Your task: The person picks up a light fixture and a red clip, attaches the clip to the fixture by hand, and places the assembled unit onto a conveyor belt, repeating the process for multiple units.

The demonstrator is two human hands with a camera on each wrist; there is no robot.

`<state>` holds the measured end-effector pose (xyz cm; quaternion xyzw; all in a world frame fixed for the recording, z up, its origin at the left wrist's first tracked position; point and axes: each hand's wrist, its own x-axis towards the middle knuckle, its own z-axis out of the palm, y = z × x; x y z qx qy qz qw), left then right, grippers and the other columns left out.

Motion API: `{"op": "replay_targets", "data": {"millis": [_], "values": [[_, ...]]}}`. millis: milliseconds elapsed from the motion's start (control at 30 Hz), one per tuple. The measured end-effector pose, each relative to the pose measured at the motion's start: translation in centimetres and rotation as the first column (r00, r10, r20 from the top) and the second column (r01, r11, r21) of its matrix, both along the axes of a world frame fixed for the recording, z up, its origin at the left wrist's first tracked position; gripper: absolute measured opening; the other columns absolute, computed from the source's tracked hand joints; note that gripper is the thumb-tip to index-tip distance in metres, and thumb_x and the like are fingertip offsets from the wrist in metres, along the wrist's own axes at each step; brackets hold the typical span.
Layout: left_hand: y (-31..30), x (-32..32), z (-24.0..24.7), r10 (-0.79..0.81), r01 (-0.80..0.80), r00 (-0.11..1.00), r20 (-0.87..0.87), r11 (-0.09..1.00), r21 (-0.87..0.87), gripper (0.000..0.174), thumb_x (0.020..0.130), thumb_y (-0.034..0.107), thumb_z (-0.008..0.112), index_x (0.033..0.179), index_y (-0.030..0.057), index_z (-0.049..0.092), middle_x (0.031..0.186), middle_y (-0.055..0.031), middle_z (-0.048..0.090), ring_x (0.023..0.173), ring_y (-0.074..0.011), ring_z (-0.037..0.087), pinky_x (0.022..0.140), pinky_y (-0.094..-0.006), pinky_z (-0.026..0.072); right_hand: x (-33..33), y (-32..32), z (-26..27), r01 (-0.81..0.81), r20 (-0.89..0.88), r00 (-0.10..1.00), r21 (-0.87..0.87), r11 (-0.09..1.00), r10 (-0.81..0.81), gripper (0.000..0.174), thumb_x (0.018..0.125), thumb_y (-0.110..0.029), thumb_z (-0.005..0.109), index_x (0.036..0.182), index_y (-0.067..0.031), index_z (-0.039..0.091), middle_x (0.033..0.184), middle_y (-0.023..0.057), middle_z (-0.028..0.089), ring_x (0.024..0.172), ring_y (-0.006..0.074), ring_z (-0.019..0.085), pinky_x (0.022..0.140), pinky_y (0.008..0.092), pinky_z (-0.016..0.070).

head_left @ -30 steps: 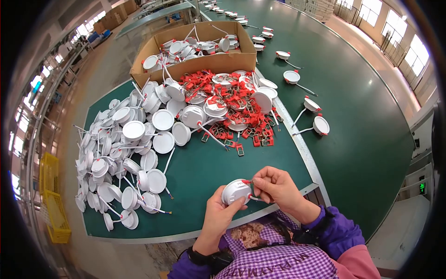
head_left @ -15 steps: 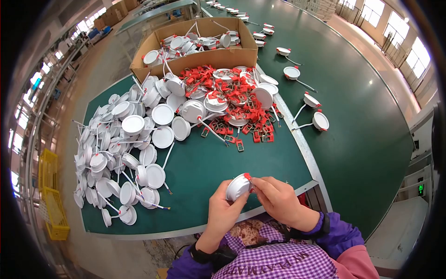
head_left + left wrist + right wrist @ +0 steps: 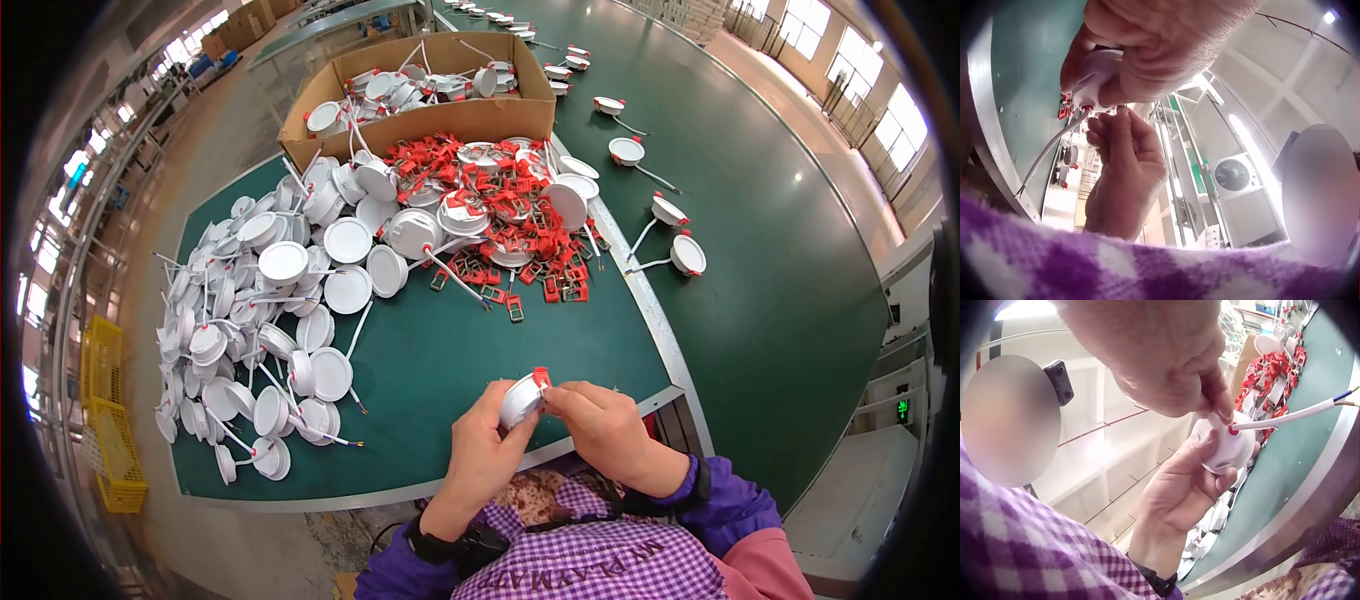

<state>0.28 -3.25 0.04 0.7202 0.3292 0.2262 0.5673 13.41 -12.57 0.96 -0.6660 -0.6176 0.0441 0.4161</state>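
Observation:
My left hand (image 3: 480, 450) grips a white round downlight (image 3: 518, 402) by its body, thumb on one side and fingers on the other. It is tilted over the table's front edge, a red spring clip (image 3: 541, 377) standing at its upper rim. My right hand (image 3: 612, 432) pinches at that clip with thumb and curled fingers, which hide part of it. In the right wrist view the downlight's white cable (image 3: 1291, 415) leaves a red grommet (image 3: 1234, 430) close beside the right fingertips. The cable's free end shows bare coloured wires (image 3: 1344, 397).
Many white downlights (image 3: 284, 262) lie heaped on the green table (image 3: 430, 350) at left. Beyond my hands is a pile of red clips (image 3: 515, 215), with a cardboard box (image 3: 450, 122) of downlights behind. On the green belt (image 3: 770, 260) at right stand clipped downlights (image 3: 687, 255) in a line.
The red clip, earlier held at the downlight's side by my right fingers, now stands at its upper rim. The downlight has tilted and moved slightly right and up; my right fingers have closed in against it.

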Motion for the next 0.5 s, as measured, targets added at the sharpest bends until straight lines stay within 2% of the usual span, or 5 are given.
{"op": "replay_targets", "data": {"millis": [100,267,300,367,500], "values": [[0.1,0.1,0.4,-0.005,0.005,1.0,-0.001,0.999,0.049,0.024,0.08,0.011,0.065,0.102,0.0044,0.057,0.076,-0.0071,0.061,0.063,-0.0111,0.056,0.057,-0.0251,0.0451,0.0,0.1,-0.1,0.007,-0.008,1.0,0.004,1.0,-0.007,0.021,0.074,0.004,0.059,0.095,0.0013,0.059,0.084,0.0133,0.062,0.071,0.0268,0.062,0.059,0.0319,0.0512],[0.0,-0.1,0.1,-0.034,0.034,0.999,-0.006,0.997,0.066,0.024,0.08,0.011,0.065,0.101,0.0041,0.057,0.076,-0.0071,0.062,0.063,-0.0114,0.057,0.057,-0.0256,0.0453,0.1,0.2,1.5,0.068,-0.281,0.956,-0.085,0.994,-0.09,0.018,0.077,0.001,0.062,0.094,-0.0019,0.059,0.088,0.012,0.06,0.071,0.0267,0.062,0.059,0.0318,0.0508],[-0.1,-0.1,0.1,-0.037,0.037,0.999,0.006,0.998,0.051,0.024,0.08,0.011,0.065,0.101,0.004,0.057,0.076,-0.0072,0.062,0.063,-0.0113,0.057,0.057,-0.0256,0.0454,0.0,0.1,1.4,0.07,-0.28,0.956,-0.087,0.994,-0.092,0.018,0.077,0.001,0.062,0.094,-0.0019,0.059,0.088,0.012,0.06,0.071,0.0267,0.062,0.059,0.0318,0.0508],[-0.1,0.0,0.0,-0.044,0.044,0.999,0.003,0.998,0.035,0.024,0.08,0.011,0.065,0.101,0.0039,0.057,0.076,-0.0072,0.062,0.063,-0.0111,0.057,0.057,-0.0255,0.0455,-0.4,-0.3,0.8,0.06,-0.081,0.995,-0.069,0.996,-0.066,0.019,0.076,0.001,0.062,0.094,-0.0021,0.058,0.09,0.0119,0.06,0.072,0.0271,0.062,0.059,0.0321,0.0509],[0.1,-0.1,-0.2,-0.074,0.074,0.997,0.0,0.997,0.001,0.024,0.08,0.011,0.065,0.102,0.0038,0.057,0.076,-0.0068,0.061,0.063,-0.0104,0.057,0.057,-0.0249,0.0454,-0.1,-0.3,0.0,0.038,-0.007,0.999,-0.086,0.996,-0.038,0.021,0.076,0.001,0.062,0.096,-0.0019,0.058,0.089,0.0114,0.059,0.073,0.027,0.062,0.06,0.0322,0.051]]}}
